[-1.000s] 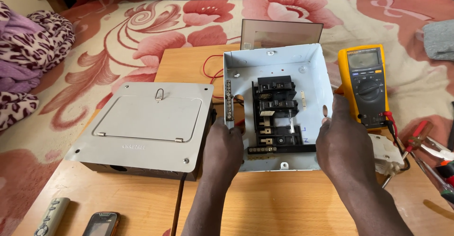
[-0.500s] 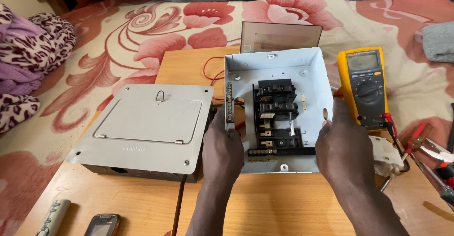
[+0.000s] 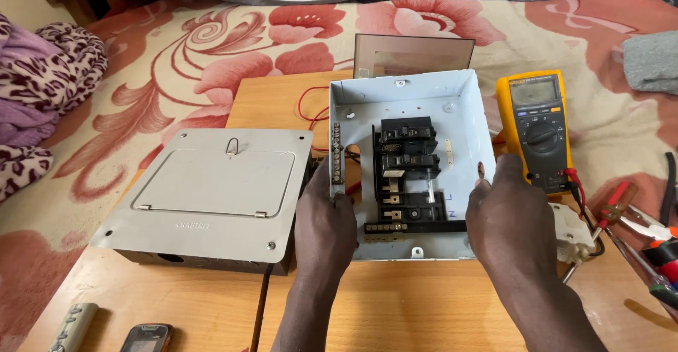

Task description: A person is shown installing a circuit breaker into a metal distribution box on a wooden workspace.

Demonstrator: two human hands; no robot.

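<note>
An open grey metal breaker box [image 3: 409, 98] lies flat on a wooden table [image 3: 395, 309], with black breakers [image 3: 406, 147] and brass terminal bars inside. My left hand [image 3: 326, 225] grips the box's left wall near the lower corner, thumb by the vertical terminal bar. My right hand [image 3: 510, 221] holds the box's right wall, fingers curled over the edge. A yellow multimeter [image 3: 538, 127] lies just right of the box, touching my right hand's far side.
A closed grey panel cover box [image 3: 208, 197] sits at left. A white plug [image 3: 571, 230], screwdrivers and pliers [image 3: 646, 228] lie at right. A remote [image 3: 70, 326] and small phone [image 3: 147, 338] rest near the front edge. Floral bedding [image 3: 212, 48] lies behind.
Both hands have stayed on the breaker box sides; the box and hands shifted only slightly, with no visible release or new grasp.
</note>
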